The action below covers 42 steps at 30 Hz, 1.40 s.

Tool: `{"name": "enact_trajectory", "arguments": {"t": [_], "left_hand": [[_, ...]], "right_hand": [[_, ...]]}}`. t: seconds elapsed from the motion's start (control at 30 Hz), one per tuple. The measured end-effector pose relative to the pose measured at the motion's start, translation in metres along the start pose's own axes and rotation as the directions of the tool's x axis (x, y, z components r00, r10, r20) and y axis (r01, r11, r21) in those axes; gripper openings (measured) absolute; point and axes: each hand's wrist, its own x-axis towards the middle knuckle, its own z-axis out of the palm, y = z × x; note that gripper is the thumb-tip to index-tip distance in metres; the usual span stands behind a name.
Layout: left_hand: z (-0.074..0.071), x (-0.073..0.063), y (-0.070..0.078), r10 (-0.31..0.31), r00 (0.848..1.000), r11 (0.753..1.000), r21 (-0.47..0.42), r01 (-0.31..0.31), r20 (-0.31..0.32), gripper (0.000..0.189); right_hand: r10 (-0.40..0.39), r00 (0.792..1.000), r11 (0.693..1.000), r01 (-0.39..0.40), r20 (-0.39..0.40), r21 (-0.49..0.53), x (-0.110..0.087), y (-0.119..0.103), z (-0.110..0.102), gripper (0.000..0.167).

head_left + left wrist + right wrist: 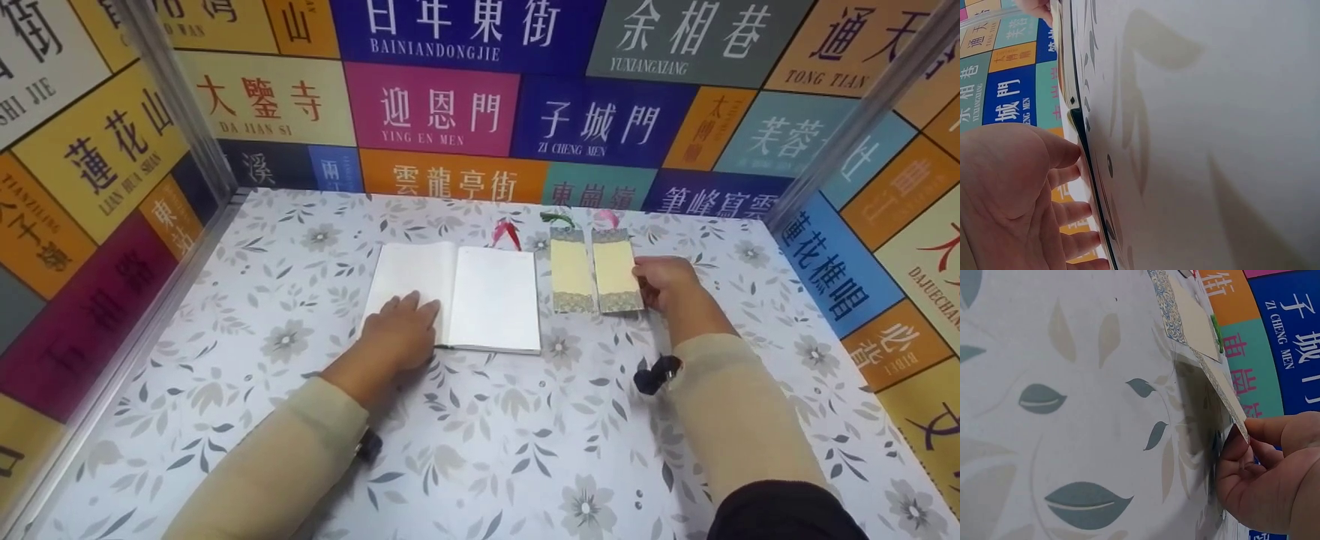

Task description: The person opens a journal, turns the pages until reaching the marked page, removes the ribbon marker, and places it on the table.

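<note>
An open notebook (495,296) with blank white pages lies on the table, a red and pink ribbon (505,235) showing at its top edge. My left hand (401,330) rests on its left page with fingers spread; the left wrist view shows the fingers (1075,214) extended onto the page. To the right lie two cream bookmarks with patterned ends. The left bookmark (571,271) has a green ribbon, the right bookmark (616,270) a pink one. My right hand (667,281) pinches the right bookmark's edge between thumb and finger, and the right wrist view shows that edge raised off the table.
A white cloth (480,450) with grey leaves and flowers covers the table. Colourful panels (442,109) with Chinese lettering stand behind and at both sides. Clear upright posts (184,97) rise at the back corners.
</note>
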Motion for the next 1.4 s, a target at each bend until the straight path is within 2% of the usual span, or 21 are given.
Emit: {"name": "enact_trajectory", "arguments": {"t": [0.23, 0.4, 0.6, 0.77, 0.93, 1.13, 1.4], "left_hand": [[0.004, 0.002, -0.003, 0.008, 1.000, 1.000, -0.010, -0.008, -0.029, 0.058], [0.004, 0.004, -0.003, 0.007, 1.000, 1.000, -0.005, -0.008, -0.025, 0.058], [0.004, 0.005, -0.003, 0.006, 1.000, 1.000, 0.001, -0.006, -0.021, 0.058], [0.004, 0.005, -0.003, 0.004, 1.000, 1.000, 0.007, -0.004, -0.021, 0.058], [0.004, 0.004, -0.002, -0.006, 1.000, 1.000, -0.001, 0.006, -0.012, 0.058], [0.002, 0.003, -0.002, -0.010, 1.000, 1.000, -0.009, 0.010, -0.005, 0.058], [0.000, 0.002, 0.000, -0.021, 1.000, 0.999, -0.029, 0.021, 0.005, 0.058]], "right_hand": [[-0.051, 0.998, 0.994, 0.047, -0.041, -0.096, 0.002, 0.005, -0.001, 0.062], [-0.044, 0.997, 0.989, 0.034, -0.064, -0.141, 0.008, 0.005, -0.002, 0.058], [-0.039, 0.997, 0.990, 0.029, -0.065, -0.140, 0.009, 0.007, -0.003, 0.054], [-0.077, 0.996, 0.989, 0.070, -0.054, -0.127, -0.001, 0.007, 0.004, 0.056], [-0.151, 0.988, 0.980, 0.146, -0.025, -0.138, -0.015, 0.007, 0.016, 0.055], [-0.227, 0.974, 0.960, 0.228, 0.026, -0.160, -0.033, 0.006, 0.037, 0.050], [-0.287, 0.953, 0.930, 0.302, 0.100, -0.209, -0.054, 0.008, 0.062, 0.048]]}}
